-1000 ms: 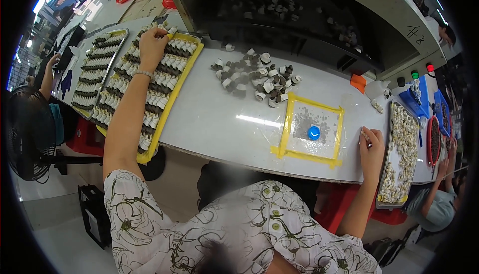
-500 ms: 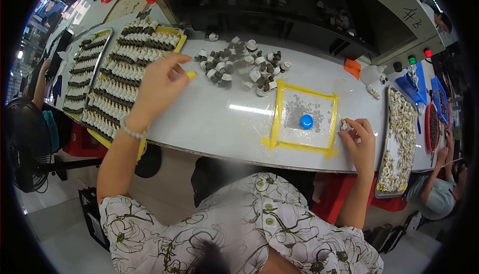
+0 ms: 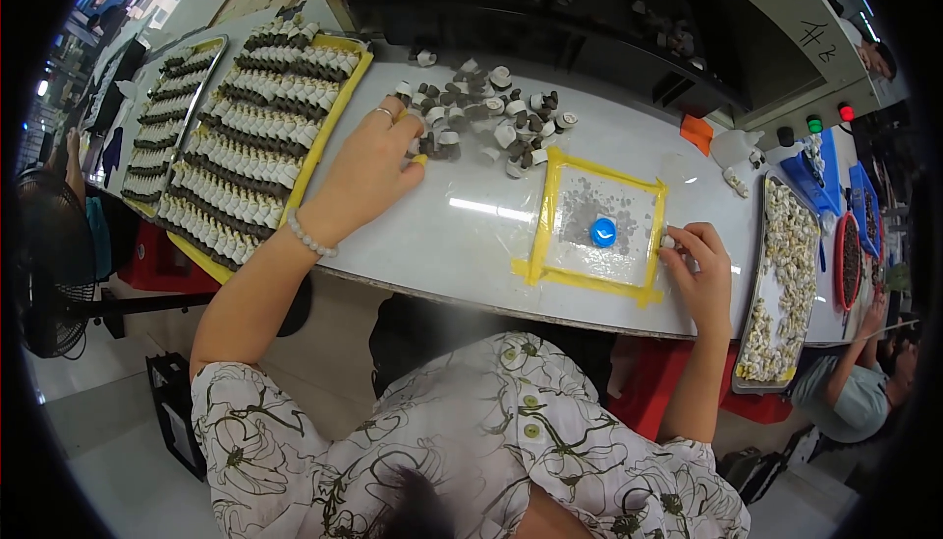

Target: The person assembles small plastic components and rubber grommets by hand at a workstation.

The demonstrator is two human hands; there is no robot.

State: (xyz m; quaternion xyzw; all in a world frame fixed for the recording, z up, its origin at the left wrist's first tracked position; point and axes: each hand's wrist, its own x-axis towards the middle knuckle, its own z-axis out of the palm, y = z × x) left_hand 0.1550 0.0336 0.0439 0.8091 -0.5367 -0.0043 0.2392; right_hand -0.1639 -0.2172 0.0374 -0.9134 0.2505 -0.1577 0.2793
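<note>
My left hand rests on the white table with its fingertips in the near edge of a loose pile of small dark and white parts; one part seems pinched at the fingertips. My right hand sits at the right edge of a square marked with yellow tape and holds a small white part between its fingers. A blue round cap lies inside the square.
A yellow-rimmed tray with rows of dark and white parts lies left, a second tray beyond it. A metal tray of pale parts lies right. A dark machine stands behind. Another person sits at the lower right.
My left hand came off the yellow tray and moved right to the pile of loose parts. My right hand rose from the table edge to the taped square with a small part.
</note>
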